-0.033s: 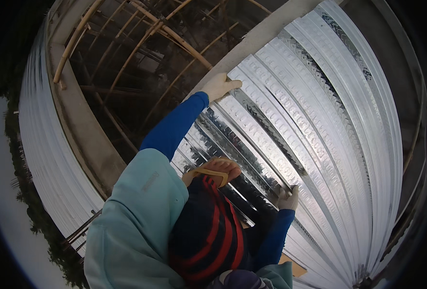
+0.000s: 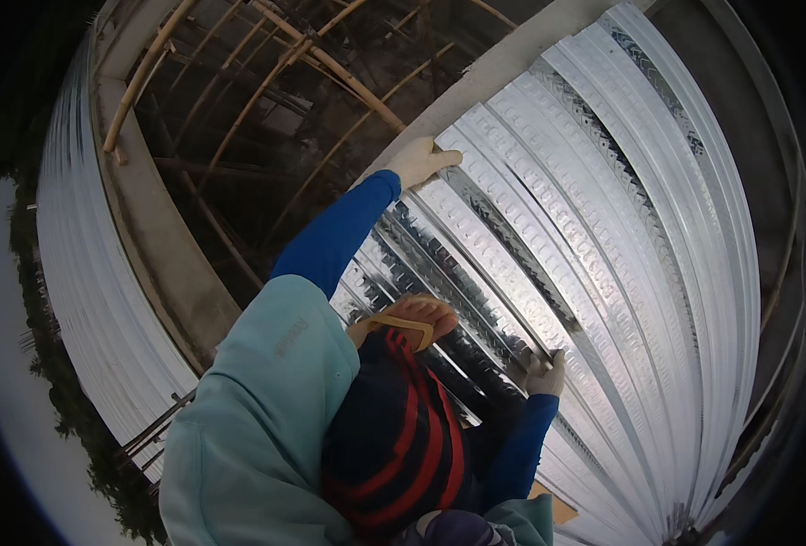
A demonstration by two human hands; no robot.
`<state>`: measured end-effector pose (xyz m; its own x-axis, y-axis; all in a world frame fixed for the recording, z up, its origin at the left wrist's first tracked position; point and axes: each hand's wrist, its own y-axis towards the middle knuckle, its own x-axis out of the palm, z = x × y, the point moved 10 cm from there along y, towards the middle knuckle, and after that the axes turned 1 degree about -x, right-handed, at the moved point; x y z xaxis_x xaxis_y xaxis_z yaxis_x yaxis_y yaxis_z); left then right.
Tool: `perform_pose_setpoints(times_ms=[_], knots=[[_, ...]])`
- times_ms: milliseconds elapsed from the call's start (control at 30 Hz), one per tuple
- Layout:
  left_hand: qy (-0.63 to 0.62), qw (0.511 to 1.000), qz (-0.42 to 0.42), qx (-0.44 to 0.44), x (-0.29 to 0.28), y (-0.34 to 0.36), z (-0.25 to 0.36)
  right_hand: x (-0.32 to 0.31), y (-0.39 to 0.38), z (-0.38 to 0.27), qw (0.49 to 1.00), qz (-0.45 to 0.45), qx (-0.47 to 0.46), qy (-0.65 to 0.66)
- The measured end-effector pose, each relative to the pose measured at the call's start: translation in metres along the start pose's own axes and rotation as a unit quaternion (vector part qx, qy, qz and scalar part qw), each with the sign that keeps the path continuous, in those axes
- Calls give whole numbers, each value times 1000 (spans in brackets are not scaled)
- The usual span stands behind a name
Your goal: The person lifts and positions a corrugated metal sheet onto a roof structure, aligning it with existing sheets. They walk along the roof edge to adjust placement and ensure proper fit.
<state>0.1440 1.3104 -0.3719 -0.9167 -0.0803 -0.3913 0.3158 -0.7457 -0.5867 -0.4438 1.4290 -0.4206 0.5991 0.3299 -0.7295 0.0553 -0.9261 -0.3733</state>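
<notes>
Shiny ribbed metal decking sheets (image 2: 603, 209) with embossed rows lie side by side from the concrete beam toward the lower right. My left hand (image 2: 424, 162) grips the far end of one sheet beside the beam, its thumb laid over the top and its other fingers partly hidden. Farther down the same raised rib, my right hand (image 2: 546, 373) is closed on the metal edge, with some fingertips out of sight. Between my arms, my foot in a tan flip-flop (image 2: 412, 329) rests on the mirror-like metal.
A concrete beam (image 2: 503, 68) runs along the sheet ends. Beyond it lies a dark drop with bamboo poles (image 2: 353, 82) crossing it. More pale ribbed sheeting (image 2: 103, 273) lies past another concrete beam (image 2: 162, 264) at the left. A tan flat piece (image 2: 558, 505) shows near my right forearm.
</notes>
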Motion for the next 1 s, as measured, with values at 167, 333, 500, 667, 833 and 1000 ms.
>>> perform_pose_setpoints(times_ms=[167,333,500,667,833,1000], knots=[[39,999,11,15,-3,11,-2,4,7,-21,999,-23,23,28],[54,998,27,27,-5,11,11,13,22,14,997,-40,33,62],[81,995,53,32,-11,7,1,6,17,-18,993,-61,-14,-98],[99,995,4,4,-7,4,-4,8,16,-30,989,-107,7,-99],[69,994,-79,-26,-2,18,-19,10,16,-7,994,-20,-35,-97],[89,996,2,4,-7,16,-9,21,26,4,989,-66,1,-130]])
